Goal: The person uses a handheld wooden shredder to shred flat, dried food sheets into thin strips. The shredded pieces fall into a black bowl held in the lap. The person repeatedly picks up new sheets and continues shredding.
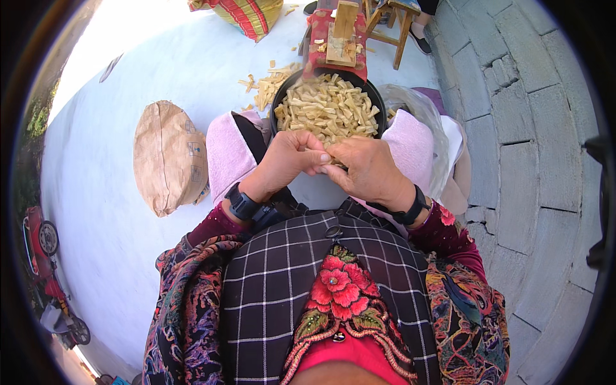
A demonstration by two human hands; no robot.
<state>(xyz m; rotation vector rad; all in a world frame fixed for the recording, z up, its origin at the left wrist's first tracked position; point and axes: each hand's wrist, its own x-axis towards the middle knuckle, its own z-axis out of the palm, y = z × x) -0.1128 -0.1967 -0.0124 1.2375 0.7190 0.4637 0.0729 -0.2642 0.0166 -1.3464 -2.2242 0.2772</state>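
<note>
My left hand [294,156] and my right hand [368,168] meet at the near rim of a round black basin [382,103]. Their thumbs and fingertips are pinched together and almost touch. Whatever lies between the fingertips is mostly hidden, so I cannot tell if either hand holds a piece. Short, pale yellow strips [329,103], seemingly a dried food, fill the basin. Past its far rim stands a narrow bench with a red patterned cloth [320,36], bearing a wooden board with an upright block [345,21].
Loose pale strips [272,86] lie on the floor left of the basin. A brown paper sack [166,156] is further left, a striped woven sack [250,17] beyond. Clear plastic [435,144] lies by my right knee. Behind are a wooden stool [399,33] and another person's foot [419,42]. A block wall [519,144] runs at right.
</note>
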